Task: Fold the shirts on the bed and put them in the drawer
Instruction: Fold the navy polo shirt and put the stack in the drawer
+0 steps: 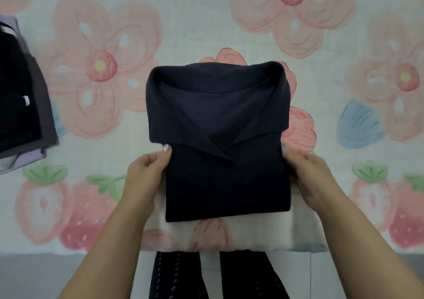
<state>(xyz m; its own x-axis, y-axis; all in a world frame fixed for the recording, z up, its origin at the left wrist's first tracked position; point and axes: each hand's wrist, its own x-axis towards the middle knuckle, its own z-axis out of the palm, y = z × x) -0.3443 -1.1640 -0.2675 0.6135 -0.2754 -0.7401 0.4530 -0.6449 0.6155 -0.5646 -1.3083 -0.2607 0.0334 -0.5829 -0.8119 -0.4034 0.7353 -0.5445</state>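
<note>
The dark shirt [227, 184] lies mid-bed [91, 34], its top flap doubled toward me. My left grip [146, 172] pinches its 9 o'clock edge, and my right grip [307, 172] its 3 o'clock edge. I should keep both edges level and square. No drawer shows; a folded pile [20, 92] sits at 9 o'clock.

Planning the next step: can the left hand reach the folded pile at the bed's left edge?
Probably yes: only bare bedsheet lies between left hand and pile, but it holds the dark shirt.
</note>
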